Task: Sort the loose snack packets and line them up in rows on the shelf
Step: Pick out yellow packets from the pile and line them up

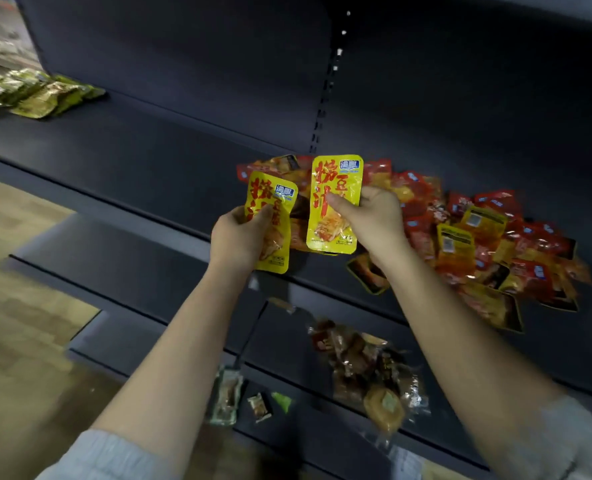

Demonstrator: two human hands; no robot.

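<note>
My left hand (239, 237) grips a yellow snack packet (270, 202) with red lettering, held upright above the shelf's front edge. My right hand (370, 216) pinches a second, identical yellow packet (332, 209) by its right side, just right of the first. Behind and to the right of both hands, a loose heap of red and yellow packets (478, 233) lies jumbled on the dark shelf (149, 157). One dark packet (369, 271) lies by the shelf's edge under my right wrist.
Green-yellow packets (35, 93) lie at the shelf's far left. Lower shelves hold a pile of clear brown snack packs (367, 365) and a few small stray packets (260, 407). Wood-look floor (21, 299) lies to the left. A slotted upright (325, 98) divides the back panel.
</note>
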